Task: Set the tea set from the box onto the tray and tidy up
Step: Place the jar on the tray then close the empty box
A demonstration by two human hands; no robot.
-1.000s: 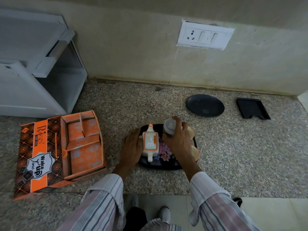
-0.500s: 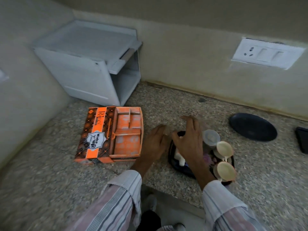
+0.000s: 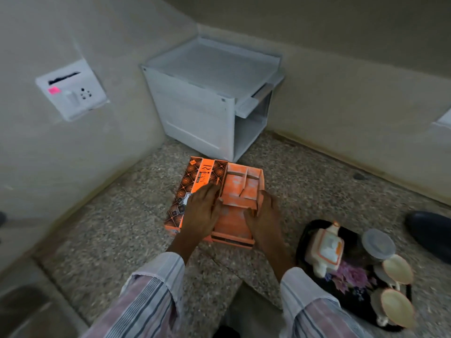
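The orange tea-set box [image 3: 240, 189] lies open on the granite counter, its cardboard compartments bare. My left hand [image 3: 202, 213] is laid over the patterned lid side, fingers curled at the inner divider. My right hand [image 3: 264, 218] grips the box's right wall. At the lower right the black floral tray [image 3: 305, 237] carries the white and orange teapot [image 3: 325, 250], a lidded jar [image 3: 378, 243] and two cream cups [image 3: 397, 268] [image 3: 396, 307].
A white shelf unit [image 3: 210, 93] stands in the corner just behind the box. A black plate [image 3: 429, 230] lies at the right edge of view. A wall socket [image 3: 70, 91] is on the left wall. The counter's front edge runs near my sleeves.
Both hands left the tray and moved left onto the orange box. My view swung left, so the tray now sits at the lower right.
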